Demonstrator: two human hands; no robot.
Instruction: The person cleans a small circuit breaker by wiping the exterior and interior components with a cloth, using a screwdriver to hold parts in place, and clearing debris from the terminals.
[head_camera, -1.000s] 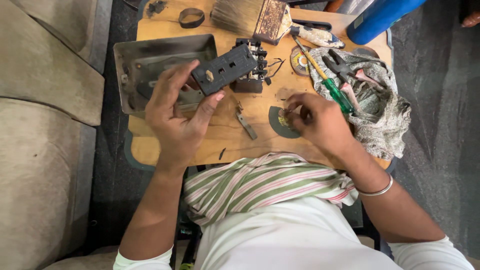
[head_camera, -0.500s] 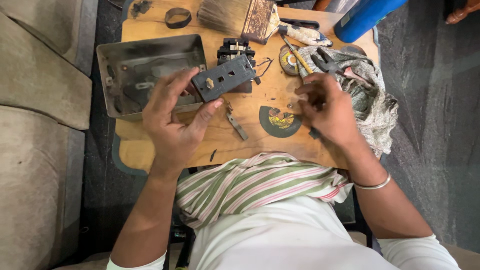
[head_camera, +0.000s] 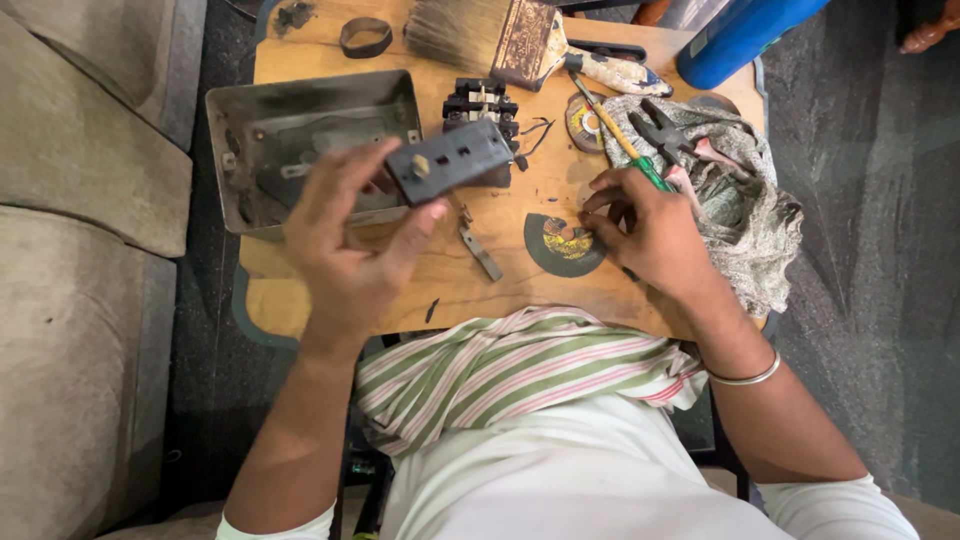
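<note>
Dark switch plate (head_camera: 450, 160) gripped in left hand (head_camera: 350, 240), lifted above the wooden surface (head_camera: 500, 290) and tilted, face up for viewing. Right hand (head_camera: 650, 235) curled, fingertips pinching something small over the dark disc (head_camera: 562, 245). Metal box (head_camera: 300, 140) behind, rag (head_camera: 740, 190) and pliers (head_camera: 655, 125) beside.

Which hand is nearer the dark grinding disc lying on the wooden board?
Right. The right hand has its fingertips at the grinding disc; the left hand is off to the disc's left, holding a dark switch plate.
</note>
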